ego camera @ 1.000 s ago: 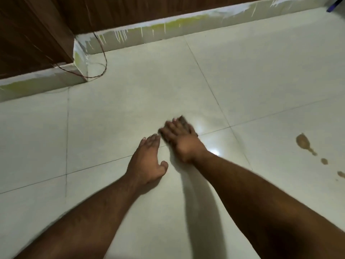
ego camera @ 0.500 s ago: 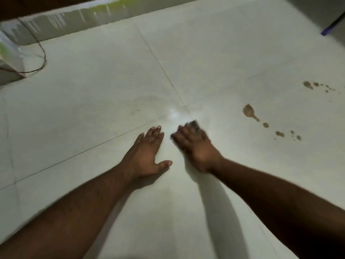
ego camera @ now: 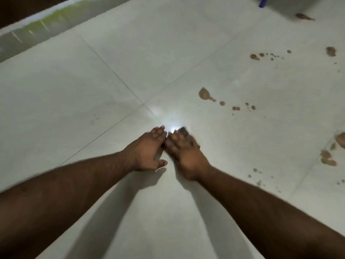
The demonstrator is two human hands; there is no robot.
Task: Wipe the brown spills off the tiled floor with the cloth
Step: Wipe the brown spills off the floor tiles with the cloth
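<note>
Both hands are laid on the tiled floor [ego camera: 112, 75] near the middle, the left hand [ego camera: 148, 151] just left of the right hand [ego camera: 185, 152]. A bit of cloth [ego camera: 183, 130] is seen under the right fingertips. The spills [ego camera: 204, 94] are scattered to the right and far right, apart from the hands. A skirting [ego camera: 37, 27] is set along the far left edge.

Pale grey-white tiled floor [ego camera: 130, 62] with thin dark grout lines; brown spills [ego camera: 204, 94] spotted across it.
</note>
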